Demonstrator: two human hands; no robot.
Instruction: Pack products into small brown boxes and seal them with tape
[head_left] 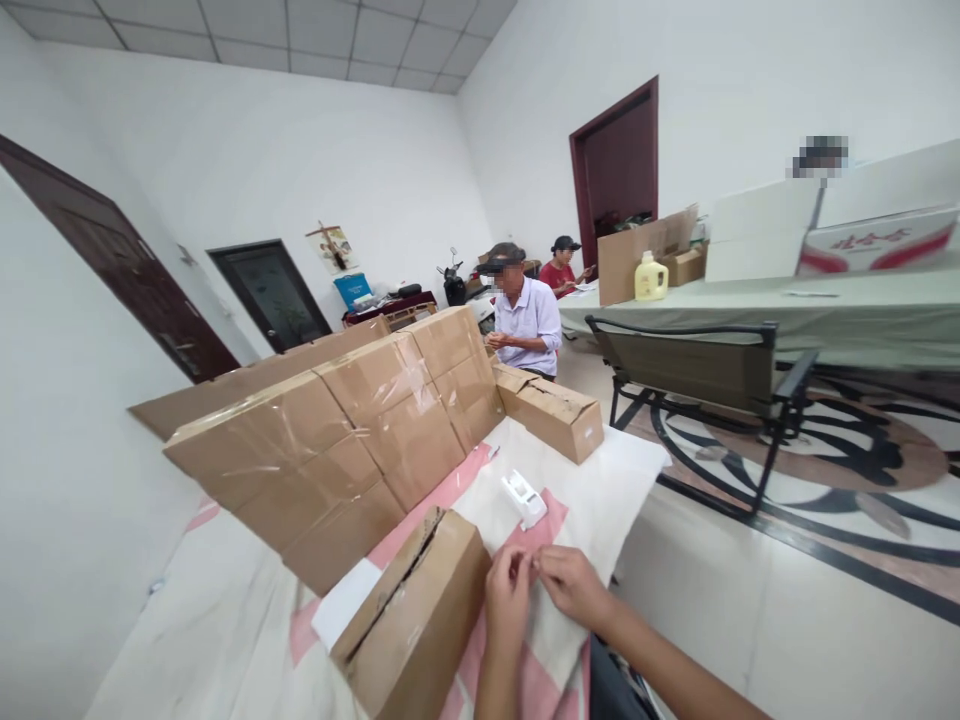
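Note:
My left hand [508, 585] and my right hand [571, 583] meet fingertip to fingertip over the near part of the table. Both are closed in a pinch; whatever sits between the fingers is too small to make out. Just beyond them a white plastic device [523, 499] lies on the pink and white cloth [551, 512]. Left of my left hand stands a long cardboard box [420, 610] with a torn slit along its top.
A wall of taped cardboard [360, 420] runs along the table's far left side. Another long box [551, 405] sits at its far end, near a seated person [525, 315]. To the right are a dark metal chair [690, 370] and a long covered table [720, 310] bearing a yellow jug [651, 278].

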